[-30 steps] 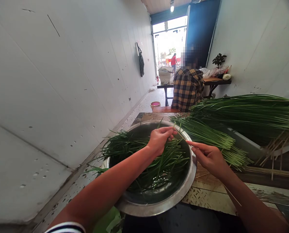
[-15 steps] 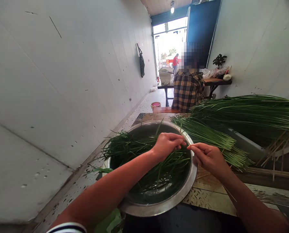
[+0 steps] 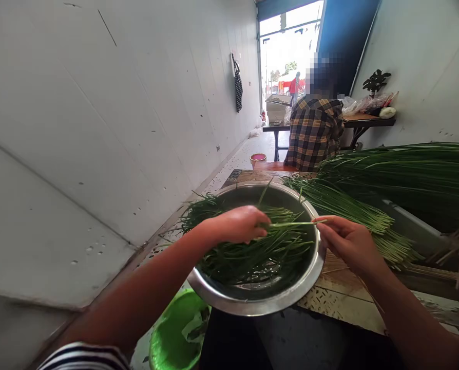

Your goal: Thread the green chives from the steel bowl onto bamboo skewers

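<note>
Over the metal basin, a thin green chive stalk stretches level between my hands. My right hand pinches one end between thumb and forefinger above the basin's right rim. Somewhat blurred, my left hand has its fingers curled where the stalk's other end meets them. Loose chives fill much of the basin, some hanging over its left rim. Something wet glints at the basin's bottom.
Bundled chives lie right of the basin, with a larger heap behind. A green-lined bucket stands below left, near the white wall. A person in a plaid shirt sits ahead at a table.
My left hand has moved left, away from my right hand, and the stalk now spans the gap between them. The view has shifted, showing more of the green-lined bucket.
</note>
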Motion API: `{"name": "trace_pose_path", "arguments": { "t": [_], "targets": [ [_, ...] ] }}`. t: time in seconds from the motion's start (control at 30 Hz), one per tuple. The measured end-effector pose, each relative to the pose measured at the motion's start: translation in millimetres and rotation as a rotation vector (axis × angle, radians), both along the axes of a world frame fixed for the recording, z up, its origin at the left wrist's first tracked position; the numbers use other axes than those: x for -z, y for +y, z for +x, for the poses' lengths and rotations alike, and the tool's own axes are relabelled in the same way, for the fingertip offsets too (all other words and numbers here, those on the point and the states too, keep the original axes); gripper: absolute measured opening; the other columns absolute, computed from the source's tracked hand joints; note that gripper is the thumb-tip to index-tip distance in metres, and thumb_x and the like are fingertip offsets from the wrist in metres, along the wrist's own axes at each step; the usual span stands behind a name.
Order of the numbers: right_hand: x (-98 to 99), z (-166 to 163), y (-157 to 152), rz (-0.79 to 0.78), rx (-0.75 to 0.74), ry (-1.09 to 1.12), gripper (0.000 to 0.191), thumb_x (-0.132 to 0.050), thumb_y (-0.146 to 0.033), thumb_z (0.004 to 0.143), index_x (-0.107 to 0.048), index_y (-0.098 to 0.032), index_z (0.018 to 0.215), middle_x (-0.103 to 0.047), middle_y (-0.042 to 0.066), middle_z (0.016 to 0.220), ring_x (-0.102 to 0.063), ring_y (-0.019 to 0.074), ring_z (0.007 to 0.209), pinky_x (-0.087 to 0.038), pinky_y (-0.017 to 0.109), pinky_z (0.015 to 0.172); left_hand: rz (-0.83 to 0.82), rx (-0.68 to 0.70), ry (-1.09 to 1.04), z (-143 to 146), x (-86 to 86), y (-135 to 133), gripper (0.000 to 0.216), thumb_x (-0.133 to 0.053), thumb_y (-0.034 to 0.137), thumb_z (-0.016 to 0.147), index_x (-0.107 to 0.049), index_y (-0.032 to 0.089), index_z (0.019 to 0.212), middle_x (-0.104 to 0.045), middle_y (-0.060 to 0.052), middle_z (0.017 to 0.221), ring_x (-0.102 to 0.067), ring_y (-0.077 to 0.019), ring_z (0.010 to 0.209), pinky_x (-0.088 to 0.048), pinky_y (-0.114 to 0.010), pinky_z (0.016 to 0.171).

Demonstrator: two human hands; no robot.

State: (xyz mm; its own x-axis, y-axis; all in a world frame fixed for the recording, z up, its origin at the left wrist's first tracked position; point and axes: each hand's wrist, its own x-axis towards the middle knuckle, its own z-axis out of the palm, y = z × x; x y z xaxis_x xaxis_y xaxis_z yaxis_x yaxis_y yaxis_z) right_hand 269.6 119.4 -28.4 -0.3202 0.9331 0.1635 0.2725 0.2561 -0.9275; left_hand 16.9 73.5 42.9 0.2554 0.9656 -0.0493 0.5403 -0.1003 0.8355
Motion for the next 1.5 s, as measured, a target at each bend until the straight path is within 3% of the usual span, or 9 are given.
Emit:
{"name": "trace_pose_path", "arguments": {
  "t": [0.13,0.23,0.37,0.5,0.63,0.8,0.97,1.13,1.5],
  "targets": [
    [-4.7,0,-5,0.126,-0.101,-0.309,0.034,-0.052,-0.042,0.084,-0.068,-0.016,0.098,-0.054,-0.002,0.047,-0.046,0.0120,0.041,-0.032,0.024,0.042,-0.199,0.208,0.262,-28,8.9,-5,0.014,-0.078,0.021,0.053,-0.074,0.025,0.066,-0.066,0.001,0.055,-0.056,-0.0141,0.050,-0.038,-0.023,0.053],
    [-11.5,1,-6,0.263,-0.083,-0.520,0.037,-0.049,-0.038,0.084,-0.064,-0.014,0.108,-0.056,-0.001,0.048,-0.049,0.0137,0.042,-0.033,0.025,0.044,-0.060,0.190,0.418,-31,19.9,23,0.021,-0.072,0.026,0.063,-0.075,0.026,0.084,-0.073,-0.001,0.078,-0.062,-0.0153,0.069,-0.041,-0.023,0.065],
    [-19.1,0,-1,0.292,-0.101,-0.639,0.039,-0.047,-0.036,0.085,-0.063,-0.014,0.113,-0.059,-0.001,0.052,-0.053,0.0150,0.046,-0.035,0.026,0.048,0.158,0.129,0.616,2,42.7,62,0.026,-0.058,0.032,0.078,-0.074,0.021,0.096,-0.071,-0.007,0.095,-0.063,-0.0189,0.084,-0.043,-0.026,0.073],
    [-18.0,2,13,0.252,-0.073,-0.668,0.036,-0.050,-0.043,0.084,-0.069,-0.017,0.099,-0.060,0.000,0.052,-0.053,0.0150,0.048,-0.035,0.026,0.050,0.205,0.116,0.721,38,58.6,66,0.040,-0.060,0.044,0.076,-0.069,0.017,0.106,-0.069,-0.012,0.100,-0.062,-0.0248,0.093,-0.046,-0.031,0.079],
    [-9.0,7,23,0.266,-0.031,-0.663,0.040,-0.050,-0.045,0.083,-0.070,-0.018,0.105,-0.056,-0.002,0.050,-0.051,0.0148,0.048,-0.033,0.026,0.050,0.242,0.126,0.713,39,59.3,60,0.039,-0.071,0.028,0.065,-0.069,0.016,0.102,-0.066,-0.012,0.108,-0.059,-0.0264,0.102,-0.046,-0.033,0.089],
    [-0.9,9,23,0.206,-0.039,-0.501,0.043,-0.053,-0.048,0.080,-0.070,-0.017,0.104,-0.049,-0.003,0.048,-0.042,0.0123,0.045,-0.031,0.025,0.047,0.095,-0.097,0.419,17,56.0,66,0.035,-0.059,0.009,0.068,-0.069,0.012,0.102,-0.070,-0.007,0.089,-0.063,-0.0167,0.080,-0.049,-0.026,0.076],
    [-8.4,3,19,-0.035,-0.049,-0.276,0.039,-0.057,-0.049,0.076,-0.069,-0.016,0.092,-0.042,-0.005,0.045,-0.032,0.0080,0.040,-0.024,0.023,0.042,-0.033,-0.087,0.191,7,71.6,72,0.045,-0.064,0.012,0.066,-0.066,0.013,0.110,-0.071,-0.007,0.091,-0.063,-0.0150,0.078,-0.050,-0.024,0.072],
    [-9.3,5,25,-0.257,-0.112,-0.170,0.040,-0.059,-0.055,0.075,-0.066,-0.016,0.078,-0.038,-0.006,0.043,-0.028,0.0056,0.038,-0.017,0.021,0.039,0.139,-0.174,0.190,20,90.6,80,0.038,-0.068,0.033,0.070,-0.070,0.014,0.102,-0.071,-0.008,0.095,-0.064,-0.0175,0.083,-0.049,-0.027,0.078],
    [-18.0,0,18,-0.182,-0.075,-0.212,0.038,-0.061,-0.053,0.071,-0.070,-0.015,0.072,-0.046,-0.003,0.049,-0.031,0.0059,0.041,-0.021,0.022,0.041,0.138,-0.267,0.294,32,86.7,75,0.026,-0.062,0.022,0.076,-0.073,0.013,0.098,-0.072,-0.005,0.083,-0.063,-0.0157,0.076,-0.049,-0.025,0.075]
  ]
}}
